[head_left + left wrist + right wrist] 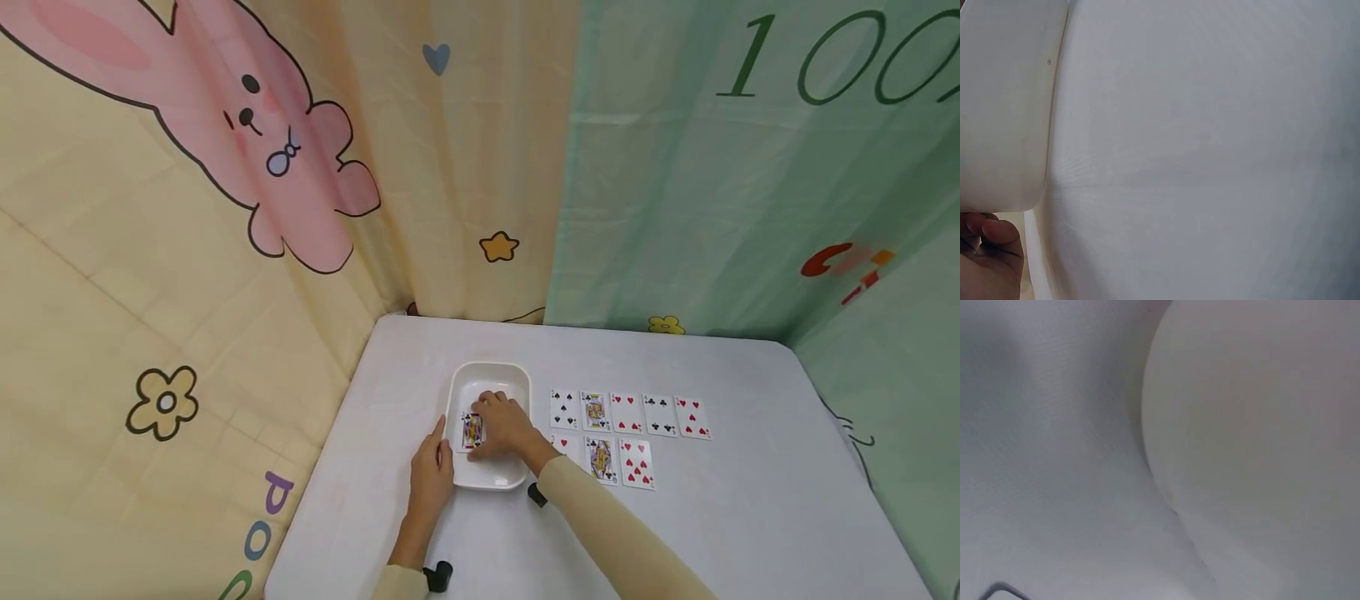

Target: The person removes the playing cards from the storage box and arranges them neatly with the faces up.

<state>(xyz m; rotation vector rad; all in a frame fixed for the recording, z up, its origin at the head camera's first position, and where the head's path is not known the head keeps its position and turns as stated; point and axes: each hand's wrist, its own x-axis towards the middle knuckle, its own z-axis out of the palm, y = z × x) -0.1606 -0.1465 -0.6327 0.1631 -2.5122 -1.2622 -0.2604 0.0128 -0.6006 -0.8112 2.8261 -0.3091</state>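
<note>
A white tray [491,480] stands on the left half of the table, its pale outer side [1007,106] filling a corner of the left wrist view. My left hand [431,473] holds its left edge, fingers along the outside and thumb near the rim. Over the tray reaches my right hand [506,427], gripping a face card [471,433] between thumb and fingertips at its top and bottom edges. The hand hides the card's right part. Left thumb and fingers [1002,234] show beside the tray's end. No fingers appear in the right wrist view.
Right of the tray, playing cards lie face up in two rows: several in the upper row, such as the five of hearts [692,418], and three below, including a queen [601,460]. White cloth [750,517] covers the table. Curtains [480,167] hang behind.
</note>
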